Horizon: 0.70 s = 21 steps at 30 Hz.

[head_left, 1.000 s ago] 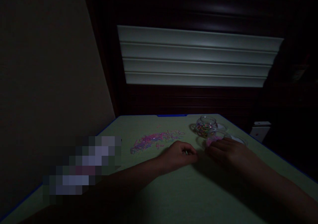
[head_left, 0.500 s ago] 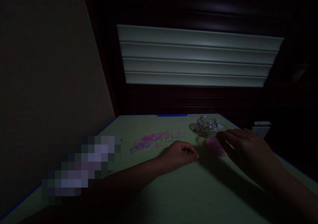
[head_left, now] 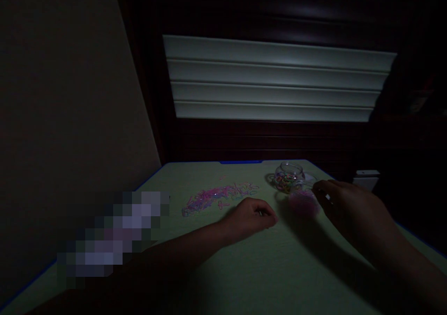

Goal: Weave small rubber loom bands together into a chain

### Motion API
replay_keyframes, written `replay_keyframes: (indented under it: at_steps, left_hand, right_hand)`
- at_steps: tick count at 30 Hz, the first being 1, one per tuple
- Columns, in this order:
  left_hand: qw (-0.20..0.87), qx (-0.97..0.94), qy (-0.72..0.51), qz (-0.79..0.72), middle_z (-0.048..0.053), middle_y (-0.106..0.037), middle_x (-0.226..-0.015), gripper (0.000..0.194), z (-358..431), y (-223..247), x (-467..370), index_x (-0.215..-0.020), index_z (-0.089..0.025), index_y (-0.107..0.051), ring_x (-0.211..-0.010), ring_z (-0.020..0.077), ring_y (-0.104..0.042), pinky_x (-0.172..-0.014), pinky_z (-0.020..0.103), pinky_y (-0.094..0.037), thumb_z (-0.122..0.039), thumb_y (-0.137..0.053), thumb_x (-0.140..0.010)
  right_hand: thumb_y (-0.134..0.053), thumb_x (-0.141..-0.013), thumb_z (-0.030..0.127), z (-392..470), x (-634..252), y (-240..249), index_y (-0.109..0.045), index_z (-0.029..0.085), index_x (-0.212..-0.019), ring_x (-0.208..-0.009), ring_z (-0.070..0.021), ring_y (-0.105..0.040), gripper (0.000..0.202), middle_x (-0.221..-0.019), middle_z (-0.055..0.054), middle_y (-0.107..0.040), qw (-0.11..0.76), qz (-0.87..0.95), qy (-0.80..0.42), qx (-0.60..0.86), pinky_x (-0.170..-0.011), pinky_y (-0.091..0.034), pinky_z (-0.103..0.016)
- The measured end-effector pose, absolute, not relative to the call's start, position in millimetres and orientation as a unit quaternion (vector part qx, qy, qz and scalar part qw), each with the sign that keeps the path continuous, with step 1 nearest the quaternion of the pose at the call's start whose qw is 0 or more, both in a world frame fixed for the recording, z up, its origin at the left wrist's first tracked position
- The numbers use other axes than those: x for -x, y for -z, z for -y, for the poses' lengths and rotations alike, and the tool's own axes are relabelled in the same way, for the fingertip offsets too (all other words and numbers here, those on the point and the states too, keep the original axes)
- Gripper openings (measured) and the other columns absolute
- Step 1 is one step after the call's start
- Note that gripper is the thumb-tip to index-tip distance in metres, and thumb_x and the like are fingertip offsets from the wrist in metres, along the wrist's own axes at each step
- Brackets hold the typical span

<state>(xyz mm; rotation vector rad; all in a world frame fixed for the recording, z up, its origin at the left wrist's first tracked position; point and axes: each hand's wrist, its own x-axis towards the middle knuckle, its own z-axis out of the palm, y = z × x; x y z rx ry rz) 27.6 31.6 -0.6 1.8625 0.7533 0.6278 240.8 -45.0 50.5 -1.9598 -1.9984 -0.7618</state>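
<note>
My left hand [head_left: 251, 218] rests on the table with its fingers curled and the tips pressed together. Whatever they hold, if anything, is too small and dark to make out. To the right, my right hand [head_left: 344, 208] is bent down with fingers drawn together at the rim of a clear jar with pink contents [head_left: 303, 204]. What lies between those fingertips is hidden. Behind it stands a round glass jar [head_left: 289, 177] of multicoloured small bands, its mouth uncovered. A loose pile of pink, purple and bluish elastic bands [head_left: 216, 195] spreads beyond my left hand.
The pale table [head_left: 237, 273] has a blue edge. A pixelated, blurred-out patch [head_left: 118, 233] covers its left side. A wall is at the left, and a dark wooden panel with pale slats [head_left: 272, 79] rises behind. Beyond the right edge is a white object [head_left: 366, 180].
My right hand has moved slightly to the right, uncovering more of the pink-filled jar. My left hand keeps its curled pose, and the pile looks the same.
</note>
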Motion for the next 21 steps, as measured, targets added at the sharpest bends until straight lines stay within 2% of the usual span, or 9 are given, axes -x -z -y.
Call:
replay_keyframes:
  at_steps: [21]
  left_hand:
    - [0.514,-0.753,-0.262,-0.317,-0.003,-0.053,-0.061,0.018,-30.6,-0.1,-29.1,-0.073,-0.013,-0.063,-0.057,0.0077,-0.045,-0.057,0.020,-0.037,-0.031,-0.061,-0.070]
  right_hand:
    - [-0.042,-0.086,0.021,44.3,-244.0,-50.2,-0.064,0.020,-0.088,-0.067,-0.0199,-0.063,0.022,-0.080,-0.004,-0.067,0.105,0.676,0.272,0.676,-0.055,-0.039,-0.028]
